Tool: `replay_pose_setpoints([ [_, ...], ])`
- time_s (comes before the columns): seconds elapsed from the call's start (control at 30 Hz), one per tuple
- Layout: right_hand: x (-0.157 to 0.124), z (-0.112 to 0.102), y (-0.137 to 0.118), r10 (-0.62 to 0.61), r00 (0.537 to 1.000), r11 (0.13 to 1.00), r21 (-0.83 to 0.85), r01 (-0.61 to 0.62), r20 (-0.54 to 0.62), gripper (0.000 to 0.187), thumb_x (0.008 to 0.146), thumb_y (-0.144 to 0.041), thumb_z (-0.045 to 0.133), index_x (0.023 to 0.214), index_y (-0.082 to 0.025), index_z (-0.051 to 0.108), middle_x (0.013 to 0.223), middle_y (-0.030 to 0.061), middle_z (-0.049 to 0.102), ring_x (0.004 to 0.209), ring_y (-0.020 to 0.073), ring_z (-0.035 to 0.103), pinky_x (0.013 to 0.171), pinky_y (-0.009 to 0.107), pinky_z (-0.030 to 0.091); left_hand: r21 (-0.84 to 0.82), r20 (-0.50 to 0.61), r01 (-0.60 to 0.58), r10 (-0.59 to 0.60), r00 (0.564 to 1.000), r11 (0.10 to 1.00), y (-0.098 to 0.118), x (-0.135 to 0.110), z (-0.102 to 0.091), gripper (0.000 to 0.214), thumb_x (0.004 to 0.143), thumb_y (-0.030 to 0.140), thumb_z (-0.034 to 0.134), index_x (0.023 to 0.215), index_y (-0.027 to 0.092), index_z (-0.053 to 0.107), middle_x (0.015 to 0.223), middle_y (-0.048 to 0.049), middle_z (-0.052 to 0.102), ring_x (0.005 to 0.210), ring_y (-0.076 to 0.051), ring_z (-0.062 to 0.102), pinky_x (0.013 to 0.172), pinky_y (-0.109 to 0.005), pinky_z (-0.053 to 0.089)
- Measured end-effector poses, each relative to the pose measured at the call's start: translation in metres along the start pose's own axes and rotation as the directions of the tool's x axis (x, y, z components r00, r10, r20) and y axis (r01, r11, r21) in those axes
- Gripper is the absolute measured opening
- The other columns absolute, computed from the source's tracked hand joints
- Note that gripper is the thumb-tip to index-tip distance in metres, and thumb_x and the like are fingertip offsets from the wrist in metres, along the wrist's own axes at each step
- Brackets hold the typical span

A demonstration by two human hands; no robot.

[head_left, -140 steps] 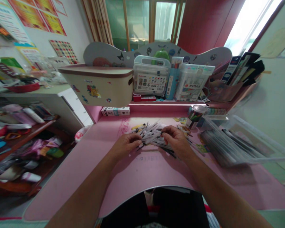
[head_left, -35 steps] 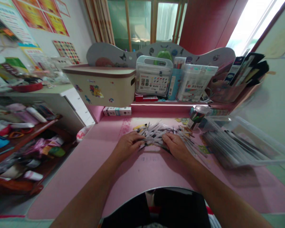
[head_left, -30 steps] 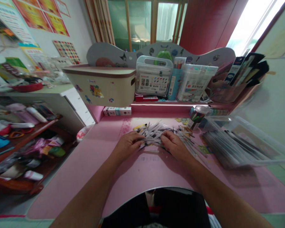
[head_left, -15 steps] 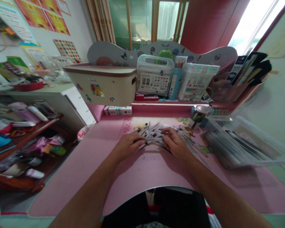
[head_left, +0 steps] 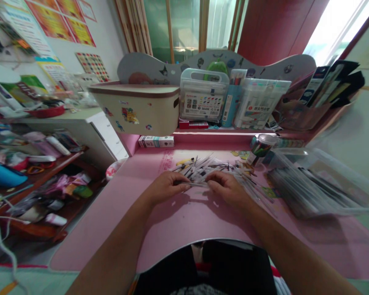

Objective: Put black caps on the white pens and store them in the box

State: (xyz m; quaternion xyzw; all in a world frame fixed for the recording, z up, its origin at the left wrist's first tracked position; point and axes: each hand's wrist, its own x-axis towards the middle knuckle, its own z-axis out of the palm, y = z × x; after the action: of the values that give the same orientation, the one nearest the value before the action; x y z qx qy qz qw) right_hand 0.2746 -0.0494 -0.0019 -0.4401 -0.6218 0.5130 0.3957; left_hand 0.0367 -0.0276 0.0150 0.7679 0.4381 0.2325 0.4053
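My left hand [head_left: 167, 187] and my right hand [head_left: 229, 188] face each other above the pink desk. Between them runs a thin, whitish stick that looks like a pen refill [head_left: 198, 184]; each hand pinches one end. Just beyond lies a loose pile of similar pen refills [head_left: 206, 164], many pale or clear, some with dark ends. A yellow item [head_left: 184, 162] sticks out at the pile's left side. Longer clear sticks [head_left: 255, 189] lie to the right of my right hand.
A clear plastic box [head_left: 322, 209] holding long thin items stands right, with a can [head_left: 263, 145] behind it. The shelf carries a cream bin [head_left: 141, 110], marker cases [head_left: 203, 98] and a pen holder [head_left: 304, 110]. A cluttered wooden rack [head_left: 49, 172] is at left.
My right hand has lowered from the pile toward me, and a pen refill now spans both hands. The left hand has shifted slightly. The view has turned a little left.
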Motion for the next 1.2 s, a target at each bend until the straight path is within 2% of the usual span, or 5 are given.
replay_pose_setpoints([
  [0.13, 0.003, -0.002, 0.0, -0.076, 0.996, 0.985, -0.152, 0.081, 0.043, 0.014, 0.084, -0.027, 0.059, 0.077, -0.019, 0.07, 0.078, 0.0023, 0.066, 0.076, 0.0165, 0.059, 0.067, 0.027, 0.044, -0.105, -0.002, 0.107, -0.108, 0.994, 0.989, -0.005, -0.003, -0.012, 0.035, 0.073, 0.027, 0.067, 0.106, 0.017, 0.072, 0.091, -0.0047, 0.075, 0.075, -0.017, 0.067, 0.068, -0.029, 0.052],
  [0.23, 0.005, -0.004, 0.005, 0.029, 1.0, 0.999, 0.036, -0.03, 0.003, 0.017, 0.085, -0.035, 0.063, 0.077, -0.02, 0.067, 0.066, -0.0005, 0.059, 0.059, 0.0128, 0.05, 0.052, 0.024, 0.039, -0.105, -0.092, 0.143, -0.153, 0.984, 0.984, -0.016, -0.007, -0.025, 0.031, 0.072, 0.03, 0.067, 0.099, 0.016, 0.069, 0.081, -0.0038, 0.071, 0.066, -0.015, 0.063, 0.061, -0.027, 0.048],
  [0.47, 0.007, -0.009, 0.011, 0.253, 0.962, 0.853, 0.445, -0.271, 0.102, 0.03, 0.078, -0.04, 0.075, 0.093, -0.017, 0.064, 0.054, -0.006, 0.05, 0.042, 0.0053, 0.036, 0.037, 0.017, 0.025, 0.351, -0.08, 0.214, -0.199, 0.977, 0.912, -0.017, -0.011, -0.035, 0.009, 0.067, 0.024, 0.062, 0.072, 0.019, 0.068, 0.069, -0.0009, 0.067, 0.065, -0.017, 0.06, 0.06, -0.025, 0.041],
  [0.87, 0.003, -0.016, 0.003, 0.196, 0.967, 0.764, 0.592, -0.255, 0.163, 0.029, 0.072, -0.032, 0.078, 0.093, -0.016, 0.065, 0.063, -0.002, 0.057, 0.048, 0.0065, 0.042, 0.042, 0.018, 0.029, 0.46, -0.207, 0.253, -0.174, 0.963, 0.851, -0.022, -0.012, -0.043, 0.013, 0.069, 0.022, 0.059, 0.074, 0.02, 0.071, 0.073, -0.0028, 0.072, 0.069, -0.019, 0.063, 0.063, -0.027, 0.043],
  [1.2, 0.002, -0.018, 0.002, 0.077, 0.972, 0.755, 0.624, -0.202, 0.221, 0.025, 0.067, -0.03, 0.066, 0.089, -0.021, 0.057, 0.053, -0.0051, 0.052, 0.043, 0.0097, 0.037, 0.04, 0.022, 0.028, 0.577, -0.327, 0.244, -0.054, 0.944, 0.779, -0.019, 0.006, -0.015, 0.021, 0.083, 0.021, 0.057, 0.091, 0.019, 0.076, 0.097, -0.0087, 0.074, 0.091, -0.022, 0.067, 0.081, -0.03, 0.048],
])
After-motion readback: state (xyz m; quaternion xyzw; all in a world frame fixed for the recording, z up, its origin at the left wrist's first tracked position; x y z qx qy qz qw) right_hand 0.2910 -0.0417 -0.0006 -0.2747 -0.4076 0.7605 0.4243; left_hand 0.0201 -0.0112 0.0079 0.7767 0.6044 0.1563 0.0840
